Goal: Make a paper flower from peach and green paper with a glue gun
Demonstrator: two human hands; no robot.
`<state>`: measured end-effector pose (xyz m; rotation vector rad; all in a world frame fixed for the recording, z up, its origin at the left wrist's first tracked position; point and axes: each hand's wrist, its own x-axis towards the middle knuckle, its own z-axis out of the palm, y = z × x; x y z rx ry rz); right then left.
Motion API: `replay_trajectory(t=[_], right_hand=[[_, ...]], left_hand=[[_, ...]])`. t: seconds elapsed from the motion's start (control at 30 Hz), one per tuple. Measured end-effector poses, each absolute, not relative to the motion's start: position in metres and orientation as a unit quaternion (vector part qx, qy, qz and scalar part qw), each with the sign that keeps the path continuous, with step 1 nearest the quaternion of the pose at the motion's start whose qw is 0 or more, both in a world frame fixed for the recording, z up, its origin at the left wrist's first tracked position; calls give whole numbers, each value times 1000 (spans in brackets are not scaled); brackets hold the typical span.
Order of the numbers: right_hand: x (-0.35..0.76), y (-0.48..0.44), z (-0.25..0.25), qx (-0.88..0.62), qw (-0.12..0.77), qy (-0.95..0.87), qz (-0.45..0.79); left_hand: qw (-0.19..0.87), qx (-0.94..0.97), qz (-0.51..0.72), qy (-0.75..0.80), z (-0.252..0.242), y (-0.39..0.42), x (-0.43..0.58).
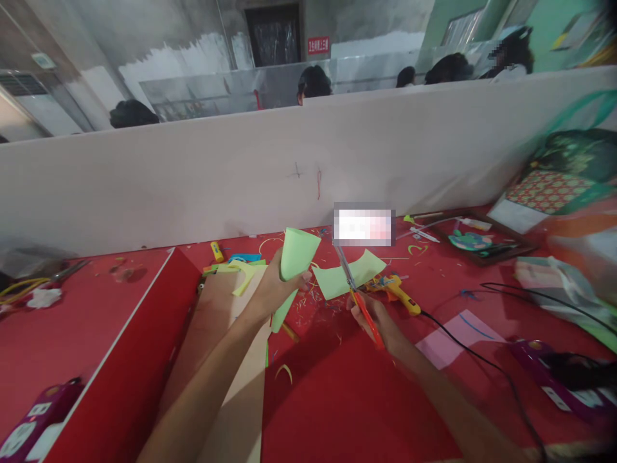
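My left hand (276,290) is closed round a sheet of light green paper (295,257) that is curled into a cone shape and held above the red table (347,399). My right hand (378,320) grips red-handled scissors (357,296), their blades pointing up and away toward a second green paper piece (348,275) lying flat on the table. The blade tips lie over that flat piece.
A yellow glue gun (398,292) with a black cord (482,360) lies right of the scissors. A brown cardboard sheet (226,360) is under my left arm. A pink paper (457,337), purple power strips (554,379), a framed craft (475,243) and paper scraps surround. A white partition (241,173) stands behind.
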<state>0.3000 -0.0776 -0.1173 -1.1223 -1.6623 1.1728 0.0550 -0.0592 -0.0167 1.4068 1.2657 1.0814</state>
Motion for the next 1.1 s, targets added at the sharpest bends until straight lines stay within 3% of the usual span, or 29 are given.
replay_trajectory(t=[0.4, 0.77, 0.97, 1.1], right_hand=[[300, -76, -117, -454, 413, -657, 438], [303, -72, -124, -467, 408, -662, 422], [297, -76, -125, -626, 277, -687, 244], [292, -79, -125, -599, 206, -748, 199]], left_hand=[[453, 577, 451, 508, -22, -57, 59], [423, 630, 389, 523, -16, -58, 49], [318, 609, 499, 528, -22, -56, 40], [257, 645, 497, 520, -15, -64, 45]])
